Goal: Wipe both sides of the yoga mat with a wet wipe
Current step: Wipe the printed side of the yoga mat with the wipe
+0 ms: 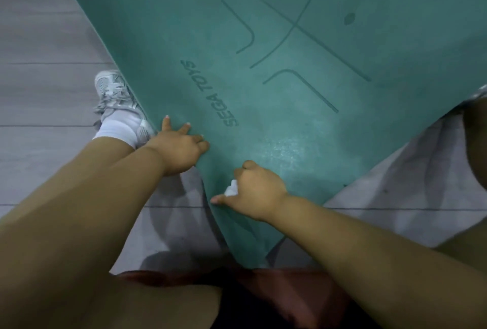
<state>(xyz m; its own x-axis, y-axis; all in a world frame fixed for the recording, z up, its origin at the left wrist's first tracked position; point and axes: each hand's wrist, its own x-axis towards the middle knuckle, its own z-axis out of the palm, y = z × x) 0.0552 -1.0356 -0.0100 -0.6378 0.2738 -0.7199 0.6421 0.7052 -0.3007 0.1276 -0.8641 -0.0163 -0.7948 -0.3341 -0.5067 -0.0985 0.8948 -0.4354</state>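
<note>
Dim, flat indoor light; a wet sheen glints on the yoga mat near the hands. Edges bend and blur, forearms soft.

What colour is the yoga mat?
Teal green yoga mat with darker line markings, seen in the head view.

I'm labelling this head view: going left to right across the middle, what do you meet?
Sneaker → left hand pressing the mat's edge → wet wipe → right hand gripping it, all on or beside the green yoga mat.

Grey plank floor; white sneaker, white sock at left.
</note>
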